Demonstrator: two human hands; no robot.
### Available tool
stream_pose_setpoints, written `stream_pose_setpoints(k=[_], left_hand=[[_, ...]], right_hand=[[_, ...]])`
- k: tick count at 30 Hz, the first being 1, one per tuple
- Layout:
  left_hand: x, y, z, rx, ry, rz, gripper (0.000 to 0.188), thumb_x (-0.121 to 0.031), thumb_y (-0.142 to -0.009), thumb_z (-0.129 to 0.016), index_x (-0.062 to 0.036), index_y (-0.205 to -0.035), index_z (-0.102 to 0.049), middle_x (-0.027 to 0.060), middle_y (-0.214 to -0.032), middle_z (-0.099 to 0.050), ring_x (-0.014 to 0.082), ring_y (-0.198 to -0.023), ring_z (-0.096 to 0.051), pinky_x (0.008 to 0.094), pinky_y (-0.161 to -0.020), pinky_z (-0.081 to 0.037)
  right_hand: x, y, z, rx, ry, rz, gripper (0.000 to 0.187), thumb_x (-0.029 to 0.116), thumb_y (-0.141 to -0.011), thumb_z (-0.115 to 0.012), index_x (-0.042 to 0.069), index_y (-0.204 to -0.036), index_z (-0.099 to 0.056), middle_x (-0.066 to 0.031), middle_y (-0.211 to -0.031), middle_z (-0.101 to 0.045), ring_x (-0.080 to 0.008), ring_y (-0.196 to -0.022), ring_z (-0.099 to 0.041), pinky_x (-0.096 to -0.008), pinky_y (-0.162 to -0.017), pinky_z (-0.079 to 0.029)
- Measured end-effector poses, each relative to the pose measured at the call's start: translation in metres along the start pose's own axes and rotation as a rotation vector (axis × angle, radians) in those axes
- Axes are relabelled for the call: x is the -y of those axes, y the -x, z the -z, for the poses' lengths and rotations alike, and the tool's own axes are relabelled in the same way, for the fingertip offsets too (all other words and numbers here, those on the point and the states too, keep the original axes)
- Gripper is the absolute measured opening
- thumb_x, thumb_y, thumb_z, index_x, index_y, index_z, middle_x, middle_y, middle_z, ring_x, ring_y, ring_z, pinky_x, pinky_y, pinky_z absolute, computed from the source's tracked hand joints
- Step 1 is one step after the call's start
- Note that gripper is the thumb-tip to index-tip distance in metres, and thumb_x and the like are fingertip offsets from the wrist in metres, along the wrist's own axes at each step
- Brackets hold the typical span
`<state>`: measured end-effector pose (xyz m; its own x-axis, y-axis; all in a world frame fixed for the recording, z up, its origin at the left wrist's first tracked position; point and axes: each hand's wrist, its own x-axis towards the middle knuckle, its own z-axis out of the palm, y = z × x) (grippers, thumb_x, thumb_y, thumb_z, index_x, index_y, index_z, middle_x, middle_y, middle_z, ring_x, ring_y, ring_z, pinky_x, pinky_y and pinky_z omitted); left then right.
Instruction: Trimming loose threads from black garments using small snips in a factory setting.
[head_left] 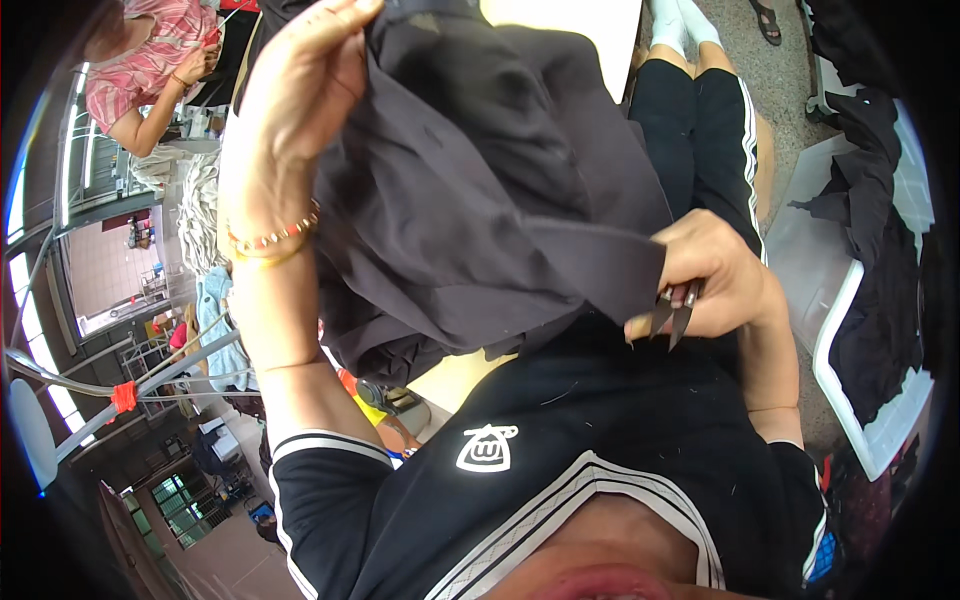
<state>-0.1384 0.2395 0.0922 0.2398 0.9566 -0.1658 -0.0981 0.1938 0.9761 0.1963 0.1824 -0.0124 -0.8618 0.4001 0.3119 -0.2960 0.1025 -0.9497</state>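
The left hand (300, 90) is gripping the dark garment (480, 190) raised before the chest, while the right hand (715, 280) is pinching its hem with small snips (675, 310) (probably trimming threads), which needs careful aim.

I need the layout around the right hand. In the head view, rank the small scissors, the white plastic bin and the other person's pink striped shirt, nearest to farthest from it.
1. Small scissors: held in the right hand.
2. White plastic bin: at the picture's right, holding dark cloth.
3. Pink striped shirt: far upper left corner.
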Motion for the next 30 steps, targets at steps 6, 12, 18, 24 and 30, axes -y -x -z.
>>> stream_pose_setpoints(k=[6,12,18,24,30], left_hand=[[0.077,0.023,-0.02,-0.221,-0.013,0.025,0.023,-0.01,-0.094,-0.055,0.0051,-0.111,-0.061,0.0084,-0.111,-0.064,0.0152,-0.107,-0.059,0.0263,-0.1,-0.04],[0.099,0.028,-0.024,-0.172,-0.268,-0.002,0.023,-0.015,-0.088,-0.069,-0.0019,-0.106,-0.066,0.0052,-0.102,-0.068,0.0096,-0.094,-0.062,0.021,-0.089,-0.044],[0.114,0.029,-0.018,-0.146,-0.106,-0.009,0.012,-0.011,-0.087,-0.069,-0.0031,-0.096,-0.066,0.0024,-0.091,-0.068,0.0084,-0.085,-0.062,0.0209,-0.083,-0.046],[0.122,0.034,-0.021,-0.19,-0.023,-0.039,0.009,-0.011,-0.091,-0.066,-0.0026,-0.094,-0.064,0.0007,-0.088,-0.066,0.0057,-0.08,-0.061,0.0175,-0.076,-0.046],[0.109,0.038,-0.035,-0.2,0.076,0.043,0.01,-0.009,-0.093,-0.061,0.0001,-0.097,-0.064,0.0015,-0.09,-0.066,0.0063,-0.08,-0.06,0.0191,-0.076,-0.047]], right_hand=[[-0.011,0.001,0.005,-0.168,0.545,-0.228,0.016,0.009,-0.07,-0.076,0.001,-0.079,-0.065,-0.0065,-0.066,-0.06,-0.0153,-0.054,-0.058,-0.0263,-0.05,-0.043],[-0.019,-0.025,0.001,-0.501,0.515,-0.245,0.035,0.013,-0.075,-0.078,0.005,-0.107,-0.065,0.0033,-0.073,-0.051,-0.0059,-0.06,-0.039,-0.0208,-0.056,-0.035],[-0.054,-0.061,-0.009,-0.57,0.625,-0.005,0.028,0.013,-0.082,-0.073,0.006,-0.108,-0.067,-0.0008,-0.078,-0.053,-0.0092,-0.066,-0.048,-0.0234,-0.062,-0.041],[-0.073,-0.073,-0.011,-0.565,0.707,0.061,0.032,0.014,-0.08,-0.076,0.005,-0.11,-0.069,-0.0038,-0.078,-0.057,-0.0116,-0.067,-0.055,-0.0236,-0.062,-0.045],[-0.075,-0.077,-0.014,-0.584,0.758,0.071,0.032,0.012,-0.079,-0.076,0.005,-0.11,-0.069,-0.0044,-0.076,-0.058,-0.0123,-0.066,-0.055,-0.0241,-0.062,-0.045]])
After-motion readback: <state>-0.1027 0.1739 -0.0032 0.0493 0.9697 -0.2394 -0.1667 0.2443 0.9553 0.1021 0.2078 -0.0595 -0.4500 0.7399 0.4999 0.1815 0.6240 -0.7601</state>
